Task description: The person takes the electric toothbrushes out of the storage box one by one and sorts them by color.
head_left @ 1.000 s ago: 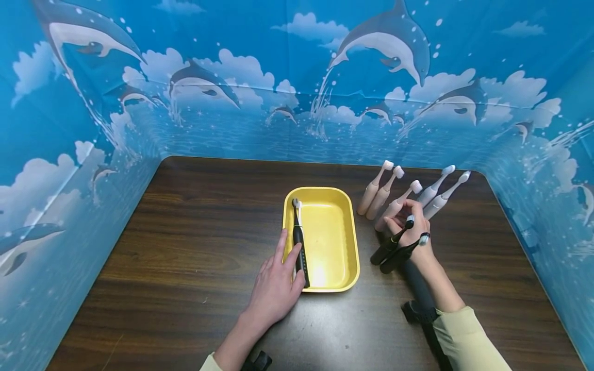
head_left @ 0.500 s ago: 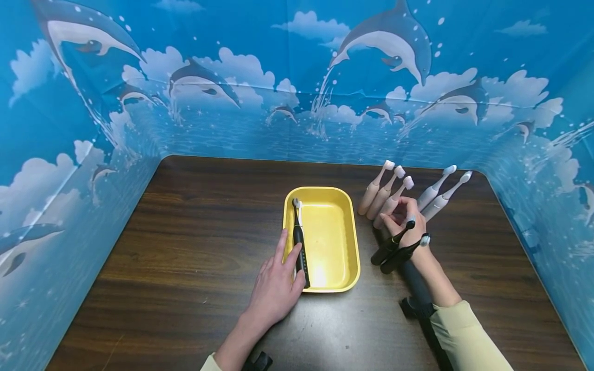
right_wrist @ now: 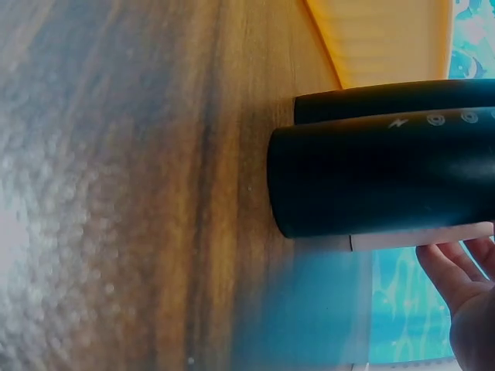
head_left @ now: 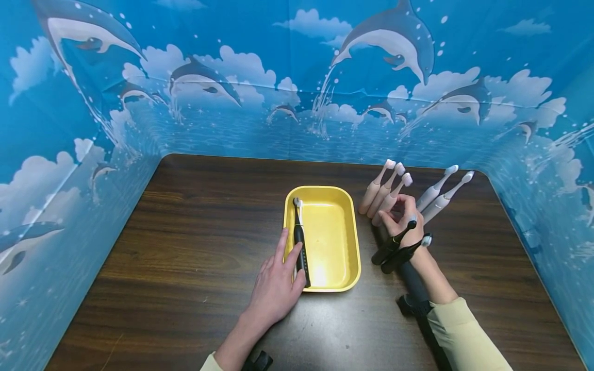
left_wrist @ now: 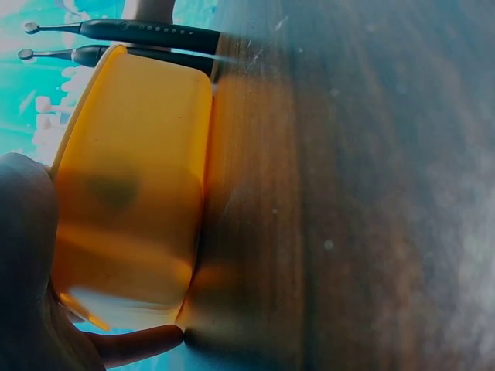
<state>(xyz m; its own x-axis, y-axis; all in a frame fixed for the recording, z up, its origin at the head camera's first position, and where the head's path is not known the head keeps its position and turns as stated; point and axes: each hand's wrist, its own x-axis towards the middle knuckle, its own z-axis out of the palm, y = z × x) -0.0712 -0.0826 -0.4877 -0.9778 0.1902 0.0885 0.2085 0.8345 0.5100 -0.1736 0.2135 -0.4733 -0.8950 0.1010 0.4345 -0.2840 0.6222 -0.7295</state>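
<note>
My left hand [head_left: 277, 288] holds the near left corner of a yellow tray [head_left: 350, 201], its fingers on both sides of the wall. A black electric toothbrush [head_left: 300, 247] lies along the tray's left side, with a slim white brush neck [head_left: 301, 216] beside its own. My right hand [head_left: 408, 219] pinches the body of a pale pink electric toothbrush [head_left: 390, 201], upright at the right end of a row of pink ones. In the right wrist view, two upright black electric toothbrushes [right_wrist: 379, 178] stand in front of that hand and partly hide the pink brush.
Two more pink toothbrushes [head_left: 370, 196] stand left of the held one. Two pale grey toothbrushes [head_left: 436, 206] stand just beyond the right hand. Dolphin-printed cloth [head_left: 287, 129] rises along the dark wooden table's [head_left: 209, 221] back and sides.
The right hand has shifted the pink toothbrush left and slightly back, close against the other two pink ones. The left hand and the tray have stayed in place.
</note>
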